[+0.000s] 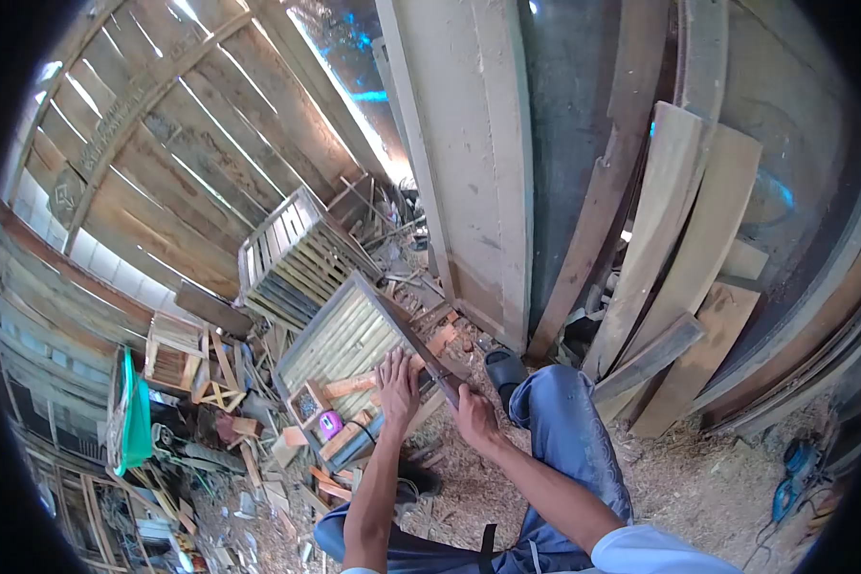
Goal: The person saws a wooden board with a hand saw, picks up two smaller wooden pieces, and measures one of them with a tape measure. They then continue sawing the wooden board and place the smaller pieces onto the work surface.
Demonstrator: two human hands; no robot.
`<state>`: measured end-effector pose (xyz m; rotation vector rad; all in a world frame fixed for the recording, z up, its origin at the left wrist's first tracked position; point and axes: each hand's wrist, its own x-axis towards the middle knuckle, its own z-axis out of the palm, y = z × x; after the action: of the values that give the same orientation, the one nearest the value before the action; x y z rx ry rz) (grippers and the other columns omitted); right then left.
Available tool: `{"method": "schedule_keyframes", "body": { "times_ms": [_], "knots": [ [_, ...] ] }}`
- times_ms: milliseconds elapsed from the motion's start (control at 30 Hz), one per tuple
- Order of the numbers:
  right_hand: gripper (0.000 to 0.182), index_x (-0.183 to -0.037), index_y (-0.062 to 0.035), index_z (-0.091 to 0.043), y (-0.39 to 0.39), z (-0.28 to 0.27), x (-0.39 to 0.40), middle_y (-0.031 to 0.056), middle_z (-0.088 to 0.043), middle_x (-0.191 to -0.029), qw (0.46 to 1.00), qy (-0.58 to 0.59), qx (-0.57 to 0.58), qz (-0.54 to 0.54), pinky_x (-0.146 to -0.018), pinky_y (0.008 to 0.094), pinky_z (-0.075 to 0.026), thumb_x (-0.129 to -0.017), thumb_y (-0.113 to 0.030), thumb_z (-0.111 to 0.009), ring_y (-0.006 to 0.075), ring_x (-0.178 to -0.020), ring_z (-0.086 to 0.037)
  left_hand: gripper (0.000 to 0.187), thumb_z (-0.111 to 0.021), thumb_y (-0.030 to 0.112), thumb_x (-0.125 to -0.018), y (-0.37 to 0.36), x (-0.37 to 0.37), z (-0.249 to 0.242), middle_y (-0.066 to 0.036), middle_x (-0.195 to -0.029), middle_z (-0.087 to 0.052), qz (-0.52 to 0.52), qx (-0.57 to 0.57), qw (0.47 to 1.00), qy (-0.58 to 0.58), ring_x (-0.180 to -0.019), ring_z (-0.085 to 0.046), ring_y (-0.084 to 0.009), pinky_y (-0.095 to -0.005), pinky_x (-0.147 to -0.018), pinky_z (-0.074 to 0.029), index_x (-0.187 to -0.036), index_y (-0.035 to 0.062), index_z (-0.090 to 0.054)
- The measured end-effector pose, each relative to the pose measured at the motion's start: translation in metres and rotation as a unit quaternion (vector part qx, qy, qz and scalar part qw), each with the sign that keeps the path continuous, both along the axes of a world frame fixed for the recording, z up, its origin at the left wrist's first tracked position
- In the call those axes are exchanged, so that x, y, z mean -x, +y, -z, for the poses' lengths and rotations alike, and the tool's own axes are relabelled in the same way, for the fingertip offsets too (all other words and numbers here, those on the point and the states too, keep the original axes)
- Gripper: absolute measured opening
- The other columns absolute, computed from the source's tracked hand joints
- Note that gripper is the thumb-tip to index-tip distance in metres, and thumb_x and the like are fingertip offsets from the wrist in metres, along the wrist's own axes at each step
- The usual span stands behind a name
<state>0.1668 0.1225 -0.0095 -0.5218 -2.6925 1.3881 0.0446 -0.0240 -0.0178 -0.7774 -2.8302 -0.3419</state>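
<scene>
My right hand (475,418) is closed around the handle of a handsaw (429,362), whose dark blade slants up and left across a reddish-brown wooden board (352,385). Flat on that board, just left of the blade, lies my left hand (397,385) with its fingers stretched out. The board rests across a low slatted bench (340,330) in front of my knees. On the bench's near end are a small wooden box (306,403) with small bits inside, a purple tape measure (330,424) and a short wood block (345,440).
A slatted crate (297,253) stands behind the bench. Long planks (655,230) and a tall panel (469,143) lean at the right. Wood scraps and sawdust cover the floor (679,488). A green basin (136,411) is at left; a blue power tool (789,493) lies right.
</scene>
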Motion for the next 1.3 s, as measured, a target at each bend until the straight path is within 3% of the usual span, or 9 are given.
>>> {"method": "schedule_keyframes", "body": {
  "times_ms": [367, 500, 533, 667, 800, 1033, 1167, 1200, 1300],
  "knots": [
    [0.044, -0.108, 0.0019, -0.056, 0.042, -0.017, 0.014, 0.0299, -0.065, -0.092, 0.986, -0.034, 0.164, -0.002, -0.079, 0.0514, -0.051, -0.086, -0.036, -0.064, 0.0449, -0.091, -0.064, 0.058, -0.068, 0.035, -0.084, -0.010, 0.026, -0.016, -0.012, -0.148, -0.042, 0.066, 0.090, 0.988, -0.110, -0.137, -0.036, -0.0345, -0.0502, -0.112, -0.027, -0.135, 0.0107, -0.052],
    [0.051, -0.113, 0.0002, -0.061, 0.047, -0.002, 0.022, 0.0255, -0.067, -0.100, 0.978, -0.050, 0.201, -0.008, -0.085, 0.0474, -0.051, -0.082, -0.040, -0.068, 0.0406, -0.095, -0.066, 0.052, -0.073, 0.032, -0.081, -0.009, 0.021, -0.020, -0.013, -0.132, -0.053, 0.008, 0.023, 0.990, -0.136, -0.126, -0.045, -0.0337, -0.0457, -0.105, -0.037, -0.126, 0.0124, -0.060],
    [0.040, -0.099, -0.0006, -0.068, 0.046, 0.001, 0.022, 0.0193, -0.070, -0.088, 0.975, -0.028, 0.218, 0.023, -0.073, 0.0406, -0.053, -0.083, -0.037, -0.069, 0.0329, -0.082, -0.069, 0.048, -0.074, 0.033, -0.079, -0.008, 0.019, -0.018, -0.013, -0.121, -0.055, 0.010, -0.009, 0.994, -0.109, -0.118, -0.050, -0.0331, -0.0445, -0.098, -0.042, -0.121, 0.0133, -0.065],
    [0.038, -0.088, -0.0014, -0.069, 0.062, -0.007, 0.021, 0.0056, -0.064, -0.067, 0.963, 0.005, 0.265, -0.047, -0.059, 0.0314, -0.048, -0.084, -0.039, -0.072, 0.0123, -0.062, -0.060, 0.047, -0.075, 0.034, -0.077, 0.003, 0.008, -0.023, -0.015, -0.115, -0.054, -0.059, 0.050, 0.992, -0.095, -0.111, -0.051, -0.0325, -0.0454, -0.093, -0.044, -0.120, 0.0174, -0.067],
    [0.036, -0.089, -0.0002, -0.064, 0.071, -0.047, 0.017, 0.0025, -0.058, -0.063, 0.927, 0.014, 0.363, -0.092, -0.052, 0.0286, -0.043, -0.090, -0.036, -0.066, 0.0089, -0.055, -0.054, 0.047, -0.077, 0.033, -0.074, 0.015, 0.003, -0.045, -0.012, -0.114, -0.054, -0.060, 0.036, 0.987, -0.143, -0.113, -0.051, -0.0311, -0.0470, -0.094, -0.041, -0.117, 0.0175, -0.068],
    [0.041, -0.087, -0.0002, -0.063, 0.064, -0.050, 0.021, 0.0025, -0.056, -0.060, 0.935, 0.043, 0.349, -0.031, -0.049, 0.0303, -0.042, -0.090, -0.041, -0.064, 0.0112, -0.053, -0.055, 0.046, -0.082, 0.027, -0.065, 0.008, 0.023, -0.032, -0.008, -0.112, -0.056, -0.011, -0.025, 0.989, -0.144, -0.112, -0.053, -0.0283, -0.0456, -0.093, -0.043, -0.108, 0.0189, -0.069],
    [0.044, -0.079, -0.0030, -0.057, 0.061, -0.048, 0.017, -0.0010, -0.052, -0.061, 0.907, 0.059, 0.416, 0.003, -0.045, 0.0270, -0.038, -0.094, -0.044, -0.060, 0.0090, -0.050, -0.049, 0.039, -0.073, 0.030, -0.074, 0.016, 0.031, -0.041, -0.012, -0.108, -0.062, -0.010, -0.032, 0.978, -0.206, -0.096, -0.064, -0.0337, -0.0457, -0.081, -0.051, -0.109, 0.0177, -0.065],
    [0.036, -0.079, -0.0077, -0.049, 0.056, -0.065, 0.015, -0.0045, -0.043, -0.059, 0.903, 0.067, 0.424, -0.011, -0.045, 0.0213, -0.035, -0.099, -0.037, -0.055, 0.0046, -0.048, -0.039, 0.037, -0.069, 0.030, -0.077, 0.016, 0.036, -0.033, -0.014, -0.105, -0.064, 0.000, -0.070, 0.980, -0.184, -0.093, -0.065, -0.0352, -0.0467, -0.076, -0.053, -0.111, 0.0174, -0.063],
    [0.036, -0.079, -0.0075, -0.048, 0.051, -0.055, 0.022, -0.0040, -0.043, -0.058, 0.939, 0.086, 0.332, -0.030, -0.044, 0.0210, -0.034, -0.099, -0.037, -0.055, 0.0047, -0.048, -0.041, 0.038, -0.070, 0.026, -0.075, 0.022, 0.040, -0.050, -0.015, -0.107, -0.063, -0.025, -0.079, 0.975, -0.207, -0.095, -0.064, -0.0350, -0.0470, -0.078, -0.053, -0.111, 0.0170, -0.063]
  ]
}}
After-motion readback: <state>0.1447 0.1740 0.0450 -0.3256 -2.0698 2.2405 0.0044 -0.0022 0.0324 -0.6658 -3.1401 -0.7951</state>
